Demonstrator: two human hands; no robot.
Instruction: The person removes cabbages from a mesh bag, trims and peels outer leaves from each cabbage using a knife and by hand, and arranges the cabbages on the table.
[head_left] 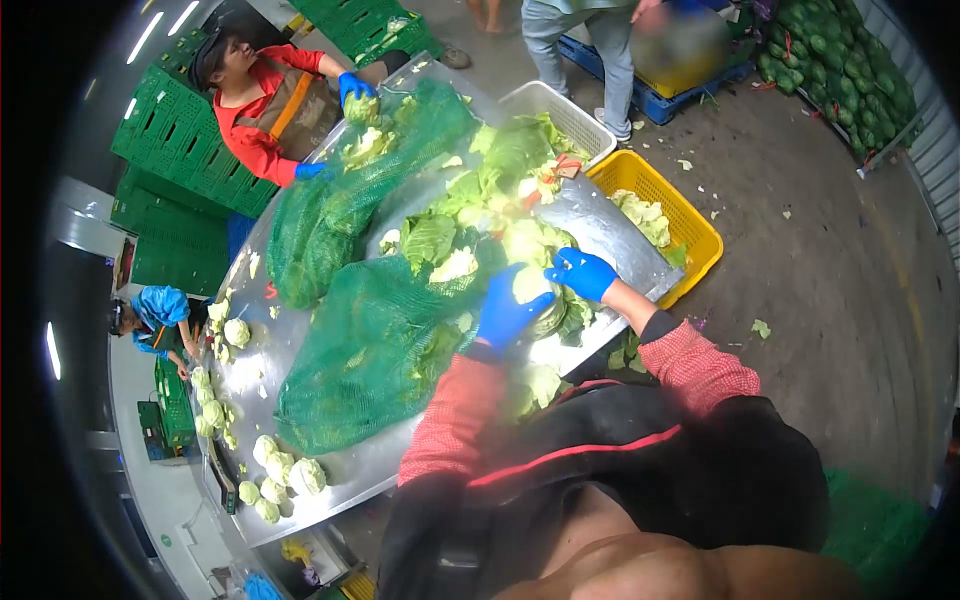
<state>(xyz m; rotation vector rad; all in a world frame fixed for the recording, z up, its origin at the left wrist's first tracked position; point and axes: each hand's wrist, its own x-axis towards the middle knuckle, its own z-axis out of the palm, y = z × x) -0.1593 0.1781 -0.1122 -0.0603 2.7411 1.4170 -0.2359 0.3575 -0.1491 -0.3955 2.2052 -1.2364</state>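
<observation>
At the near right edge of a metal table, my left hand (508,308) in a blue glove is closed against the side of a pale green cabbage (546,320). Just right of it, my right hand (584,274), also gloved in blue, has its fingers curled at the cabbage's top; what they pinch is hidden. Loose cabbage leaves (530,240) are heaped beyond both hands. Left of my left hand lies a green mesh bag (350,350), spread out with leaves on and around it. Darker outer leaves (576,318) hang beneath my right hand.
A yellow crate (690,215) and a white crate (565,110) adjoin the table's right side. Trimmed cabbages (308,477) sit at the near left. Across the table a person in red (265,115) handles cabbage beside another mesh bag (330,210); one in blue (163,312) stands at the left.
</observation>
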